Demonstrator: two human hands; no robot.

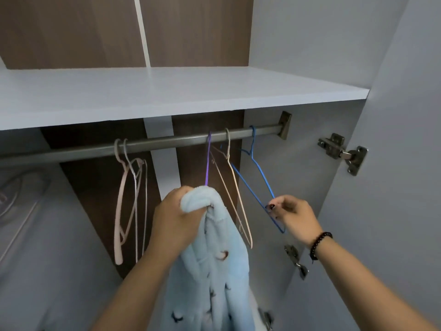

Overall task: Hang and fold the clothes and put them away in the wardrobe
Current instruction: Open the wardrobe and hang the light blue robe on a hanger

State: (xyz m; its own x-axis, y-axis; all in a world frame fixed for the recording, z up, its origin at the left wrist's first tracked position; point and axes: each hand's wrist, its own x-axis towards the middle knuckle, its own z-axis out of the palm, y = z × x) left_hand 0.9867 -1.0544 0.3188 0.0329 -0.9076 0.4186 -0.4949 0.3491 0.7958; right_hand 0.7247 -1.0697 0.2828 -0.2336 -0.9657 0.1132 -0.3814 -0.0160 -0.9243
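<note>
Hanging step: left hand (176, 219) grips the fluffy blue robe (214, 271) bunched; right hand (290, 212) pinches the blue hanger (259, 173) beside it. Next, I guess, unhook it from the rail (167, 143).

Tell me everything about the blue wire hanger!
The thin blue wire hanger looks like coated metal. Its hook sits over the grey metal rail, furthest right of the hangers. It carries no clothes. It swings out at a slant, because the right hand pinches its lower corner. Beside it hangs a beige hanger.
</note>
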